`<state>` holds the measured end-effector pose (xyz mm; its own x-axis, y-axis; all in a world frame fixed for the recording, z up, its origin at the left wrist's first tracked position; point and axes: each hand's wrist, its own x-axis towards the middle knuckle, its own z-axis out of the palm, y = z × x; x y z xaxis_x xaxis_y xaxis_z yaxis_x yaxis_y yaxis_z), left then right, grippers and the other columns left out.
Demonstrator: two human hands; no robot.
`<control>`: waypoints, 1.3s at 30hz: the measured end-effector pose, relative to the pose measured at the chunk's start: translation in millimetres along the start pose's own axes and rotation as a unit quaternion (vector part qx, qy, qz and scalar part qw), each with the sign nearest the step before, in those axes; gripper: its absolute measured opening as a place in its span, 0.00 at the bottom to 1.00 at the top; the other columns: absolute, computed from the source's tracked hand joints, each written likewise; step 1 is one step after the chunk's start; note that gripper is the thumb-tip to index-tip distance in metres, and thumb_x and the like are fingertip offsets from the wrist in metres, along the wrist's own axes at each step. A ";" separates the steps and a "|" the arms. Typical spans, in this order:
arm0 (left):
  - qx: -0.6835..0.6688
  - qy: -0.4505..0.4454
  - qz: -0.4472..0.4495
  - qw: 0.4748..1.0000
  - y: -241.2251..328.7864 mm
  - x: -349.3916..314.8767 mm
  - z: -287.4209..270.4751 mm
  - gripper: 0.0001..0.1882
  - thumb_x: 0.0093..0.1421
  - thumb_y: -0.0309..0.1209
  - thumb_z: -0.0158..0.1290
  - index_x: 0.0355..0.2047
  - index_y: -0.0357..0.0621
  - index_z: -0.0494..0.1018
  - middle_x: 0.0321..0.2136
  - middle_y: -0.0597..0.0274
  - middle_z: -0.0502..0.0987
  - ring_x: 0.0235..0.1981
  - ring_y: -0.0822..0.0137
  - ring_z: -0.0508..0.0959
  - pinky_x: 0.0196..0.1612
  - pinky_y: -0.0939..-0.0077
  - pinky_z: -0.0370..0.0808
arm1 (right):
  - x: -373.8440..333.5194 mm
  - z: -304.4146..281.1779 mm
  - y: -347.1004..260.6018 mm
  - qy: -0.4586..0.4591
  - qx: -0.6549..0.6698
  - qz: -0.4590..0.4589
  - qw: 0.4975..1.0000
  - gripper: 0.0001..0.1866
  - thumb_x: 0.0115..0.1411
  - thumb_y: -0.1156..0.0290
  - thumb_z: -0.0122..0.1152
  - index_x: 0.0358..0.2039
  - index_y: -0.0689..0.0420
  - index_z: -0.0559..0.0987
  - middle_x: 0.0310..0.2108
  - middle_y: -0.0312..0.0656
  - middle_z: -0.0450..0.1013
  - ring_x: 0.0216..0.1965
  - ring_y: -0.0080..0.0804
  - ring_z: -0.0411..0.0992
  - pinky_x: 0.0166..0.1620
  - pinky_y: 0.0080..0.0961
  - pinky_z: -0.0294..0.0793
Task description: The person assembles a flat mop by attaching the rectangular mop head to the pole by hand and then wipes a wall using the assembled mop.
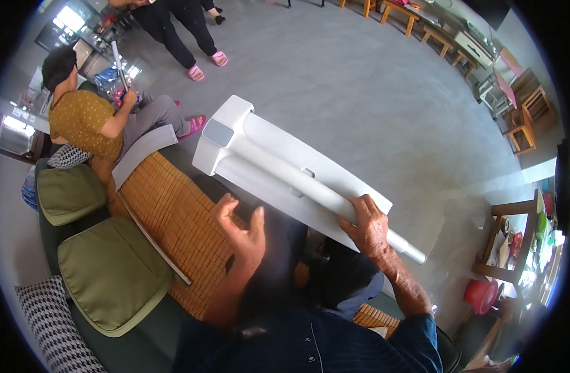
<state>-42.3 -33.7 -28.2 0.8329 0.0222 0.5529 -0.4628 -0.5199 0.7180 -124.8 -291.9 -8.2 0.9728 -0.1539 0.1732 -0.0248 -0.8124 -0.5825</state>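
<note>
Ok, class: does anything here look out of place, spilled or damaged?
Nothing looks spilled or damaged. Slightly odd: a white panel at the far end of the bamboo mat, seemingly a loose part lying there.

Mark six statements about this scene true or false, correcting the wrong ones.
1. The right hand grips the white tube. True.
2. Both hands grip the tube. False: the left hand is open and empty.
3. The grey square panel sits away from the right hand. True.
4. The tube is hidden. False: it shows along the white board.
5. A green cushion lies left of the slatted mat. True.
6. Everyone in view is standing. False: the person in the mustard top sits.
</note>
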 end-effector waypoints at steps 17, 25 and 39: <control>-0.482 -0.191 -0.462 0.719 -15.7 -1.8 21.7 0.47 0.66 0.65 0.42 0.69 0.39 0.51 0.65 0.53 0.60 0.63 0.58 0.64 0.64 0.60 0.64 | -17.0 35.6 -45.4 -0.110 0.274 0.160 0.942 0.19 0.59 0.65 0.68 0.43 0.69 0.78 0.34 0.48 0.76 0.35 0.32 0.75 0.37 0.30 0.75; -0.499 -0.151 -0.473 0.710 -20.1 -1.9 29.4 0.46 0.66 0.66 0.38 0.68 0.38 0.53 0.61 0.48 0.63 0.60 0.58 0.68 0.60 0.62 0.71 | -16.2 29.7 -48.0 -0.189 0.332 0.249 0.890 0.21 0.63 0.60 0.63 0.44 0.68 0.79 0.27 0.40 0.76 0.29 0.22 0.73 0.34 0.25 0.74; -0.343 -0.273 -0.401 0.804 -9.2 -10.3 39.8 0.21 0.73 0.43 0.41 0.54 0.37 0.65 0.42 0.56 0.74 0.41 0.68 0.77 0.42 0.74 0.79 | -28.2 41.6 -40.1 -0.275 0.507 0.303 0.759 0.33 0.64 0.46 0.60 0.52 0.68 0.76 0.39 0.46 0.77 0.41 0.30 0.73 0.46 0.28 0.74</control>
<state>-34.5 -63.1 -57.3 0.8688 -0.3611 -0.3387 0.3884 0.0731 0.9186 -141.7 -231.6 -22.7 0.8093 0.1575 -0.5659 -0.5874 0.2073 -0.7823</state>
